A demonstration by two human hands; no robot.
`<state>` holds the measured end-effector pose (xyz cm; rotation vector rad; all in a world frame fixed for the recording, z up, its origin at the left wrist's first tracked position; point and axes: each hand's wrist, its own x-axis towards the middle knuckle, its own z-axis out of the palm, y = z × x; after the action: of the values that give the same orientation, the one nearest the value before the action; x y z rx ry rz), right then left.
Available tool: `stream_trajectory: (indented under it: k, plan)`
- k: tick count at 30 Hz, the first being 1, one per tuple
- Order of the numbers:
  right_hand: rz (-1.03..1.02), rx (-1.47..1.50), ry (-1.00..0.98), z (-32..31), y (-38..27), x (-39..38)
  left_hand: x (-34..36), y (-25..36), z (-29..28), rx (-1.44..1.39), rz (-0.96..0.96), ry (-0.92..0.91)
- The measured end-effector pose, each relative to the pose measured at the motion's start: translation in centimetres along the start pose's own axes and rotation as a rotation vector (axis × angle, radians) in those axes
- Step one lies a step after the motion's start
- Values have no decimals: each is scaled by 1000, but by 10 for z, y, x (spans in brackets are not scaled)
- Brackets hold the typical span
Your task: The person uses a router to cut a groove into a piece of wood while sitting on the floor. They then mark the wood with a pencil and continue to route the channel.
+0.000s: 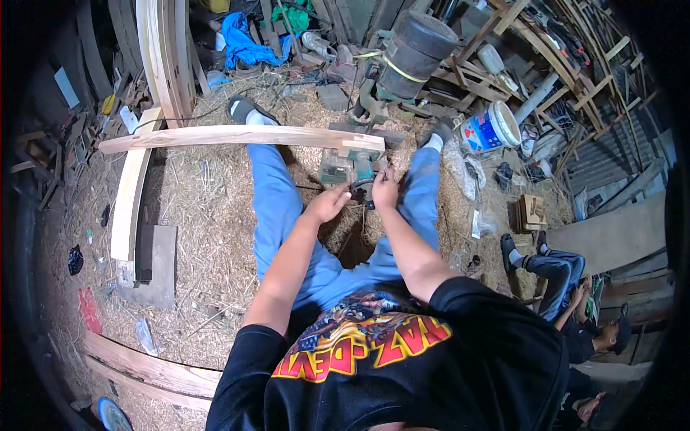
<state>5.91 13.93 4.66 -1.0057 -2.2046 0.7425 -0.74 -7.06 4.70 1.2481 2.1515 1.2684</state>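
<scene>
Between my legs stands a green machine with a clamp (361,152) and a dark handwheel (364,188) on its near side. My left hand (330,204) is closed at the wheel's left edge, and my right hand (385,188) is closed round its right side. The hands and distance hide part of the rim. A long, pale timber beam (237,136) lies level across the scene, its right end in the clamp. Its left part rests over another squared timber (131,205).
Behind the clamp stands the machine's dark cylindrical motor (417,54). Upright planks (164,65) rise at the far left. A white bucket (492,128) and a wood block (532,212) stand to the right. Another person (568,291) sits at right. Shavings cover the floor (205,215).
</scene>
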Motion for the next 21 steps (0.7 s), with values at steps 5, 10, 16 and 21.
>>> stream_trajectory:
  k: [5,10,16,21]
  plan:
    - [134,489,-141,5,30,1,9,12,12,-95,-27,87]
    - [434,830,-365,-2,36,10,34,9,34,-480,-327,143]
    - [481,830,-427,-5,54,6,107,-3,67,-978,-765,524]
    - [679,1189,-463,2,75,16,148,-31,90,-1180,-1084,684]
